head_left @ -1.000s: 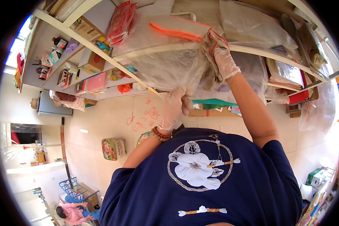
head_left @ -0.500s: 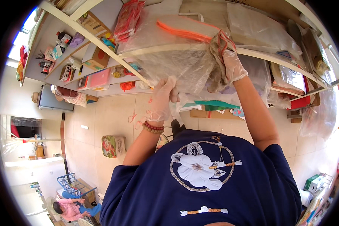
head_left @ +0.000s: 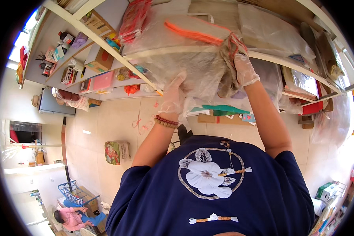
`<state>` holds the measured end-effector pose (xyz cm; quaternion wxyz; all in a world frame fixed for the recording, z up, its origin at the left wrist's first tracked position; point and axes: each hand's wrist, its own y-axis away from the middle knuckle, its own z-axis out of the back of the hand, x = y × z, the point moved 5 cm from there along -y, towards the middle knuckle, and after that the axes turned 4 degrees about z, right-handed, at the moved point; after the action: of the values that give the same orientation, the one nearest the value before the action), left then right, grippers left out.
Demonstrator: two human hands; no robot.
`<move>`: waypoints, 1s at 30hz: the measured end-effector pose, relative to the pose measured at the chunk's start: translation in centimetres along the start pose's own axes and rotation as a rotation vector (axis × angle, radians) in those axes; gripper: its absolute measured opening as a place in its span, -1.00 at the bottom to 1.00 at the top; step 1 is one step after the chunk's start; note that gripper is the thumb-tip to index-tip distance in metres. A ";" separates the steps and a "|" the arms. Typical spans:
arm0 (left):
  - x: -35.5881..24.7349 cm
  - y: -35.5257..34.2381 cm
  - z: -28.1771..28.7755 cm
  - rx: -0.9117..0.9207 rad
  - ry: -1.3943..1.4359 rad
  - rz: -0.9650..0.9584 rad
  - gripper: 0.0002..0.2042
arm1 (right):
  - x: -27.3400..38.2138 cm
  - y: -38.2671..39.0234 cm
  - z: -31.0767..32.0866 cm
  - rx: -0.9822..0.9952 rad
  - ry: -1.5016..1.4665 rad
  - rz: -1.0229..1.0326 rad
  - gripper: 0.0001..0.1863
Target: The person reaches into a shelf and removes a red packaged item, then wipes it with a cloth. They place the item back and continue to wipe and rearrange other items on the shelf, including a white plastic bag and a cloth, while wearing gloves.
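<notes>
Right hand: The right hand (head_left: 246, 70), in a thin see-through glove, is closed on the edge of a grey cloth (head_left: 227, 74), its fingers partly hidden by the folds.
Left hand: The left hand (head_left: 174, 96), gloved the same way, is against the near left side of a clear plastic bag (head_left: 173, 67), one finger reaching up; film hides the others, so I can't tell how far it is closed or whether it grips.
Grey cloth: It hangs bunched and creased over the front edge of the shelf (head_left: 277, 58), just left of the right hand, red trim along its top.
Plastic bag: Wrinkled and cloudy, it spreads between the two hands and drapes over the shelf's front.
Orange strip: A bright orange strip (head_left: 192, 33) lies across the shelf, running toward the cloth's upper end.
Left end of the shelf: Red packets (head_left: 134, 21) lie piled beside the plastic, with a brown carton (head_left: 101, 59) on a lower level.
Wrist: Beaded bracelets (head_left: 166, 121) circle the left one.
Floor: A patterned block-shaped thing (head_left: 117, 152) sits on pale tiles, thin red loops (head_left: 136, 122) near it.
Far corner: Someone in a pink top (head_left: 70, 218) sits by a blue rack (head_left: 71, 192).
</notes>
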<state>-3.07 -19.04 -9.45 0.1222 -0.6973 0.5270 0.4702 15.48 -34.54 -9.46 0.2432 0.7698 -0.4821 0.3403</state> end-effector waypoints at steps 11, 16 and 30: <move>2.3 2.4 -2.6 0.045 0.084 0.141 -0.73 | 1.3 4.9 -2.1 0.038 0.147 -0.195 -0.62; 3.8 3.6 -3.4 0.207 -0.332 0.154 -0.70 | -0.9 8.3 0.3 0.276 0.045 -0.396 -0.71; 2.4 6.0 -3.4 0.156 -0.416 -0.001 -0.69 | -2.6 3.5 -1.3 0.428 1.258 0.701 -0.61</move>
<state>-6.34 -25.26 -7.58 0.2823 -0.5740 0.5249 0.5616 11.16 -33.57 -10.39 0.1955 0.2619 -0.3923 0.8598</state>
